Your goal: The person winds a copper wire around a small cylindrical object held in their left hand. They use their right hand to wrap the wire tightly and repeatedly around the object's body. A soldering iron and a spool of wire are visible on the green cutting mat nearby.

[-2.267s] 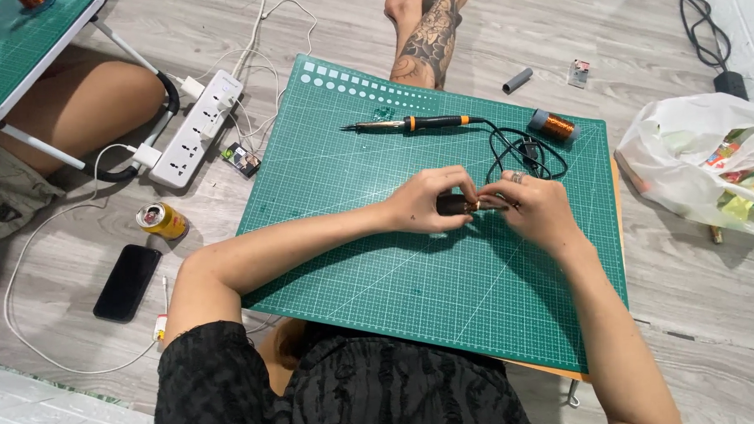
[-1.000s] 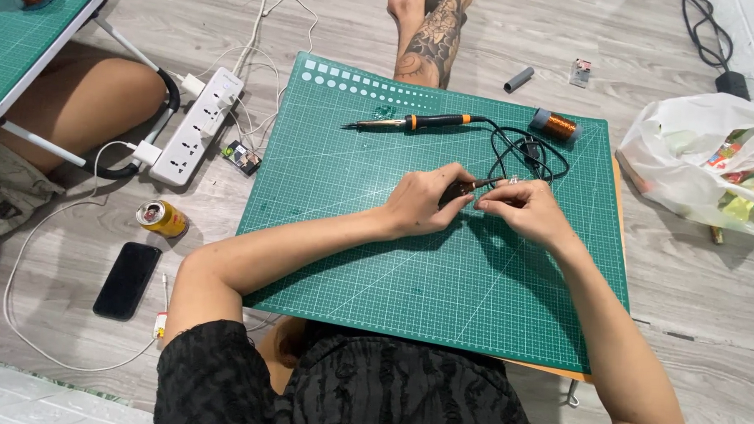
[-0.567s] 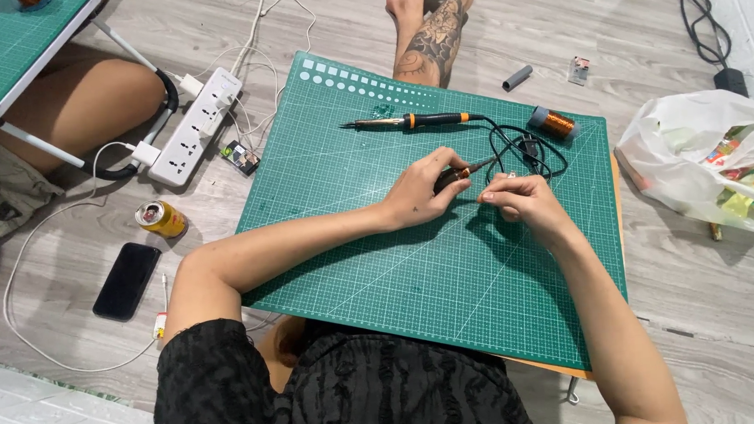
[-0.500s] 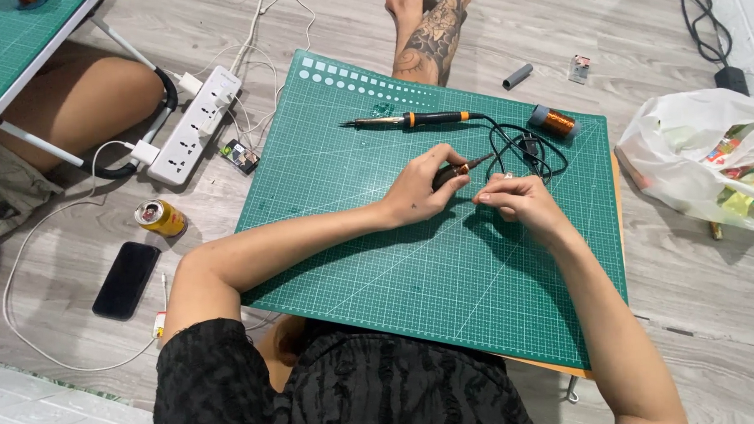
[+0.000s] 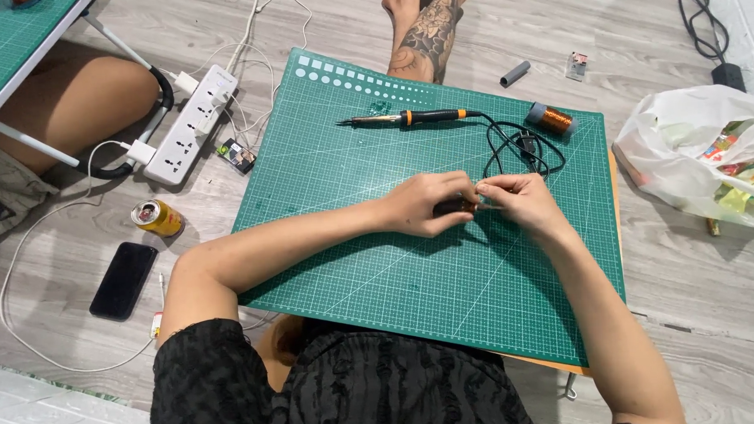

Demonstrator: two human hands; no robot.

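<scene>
Head view. White plastic bag (image 5: 692, 155) on floor, right of green cutting mat (image 5: 379, 270); coloured packets inside. Left hand (image 5: 427, 203): fingers closed round small dark tool (image 5: 456, 206), mid-mat. Right hand (image 5: 514, 200): fingers pinched narrow on something thin at tool tip, too small to identify. Soldering iron (image 5: 415, 117), copper wire spool (image 5: 551, 118) beyond.
</scene>
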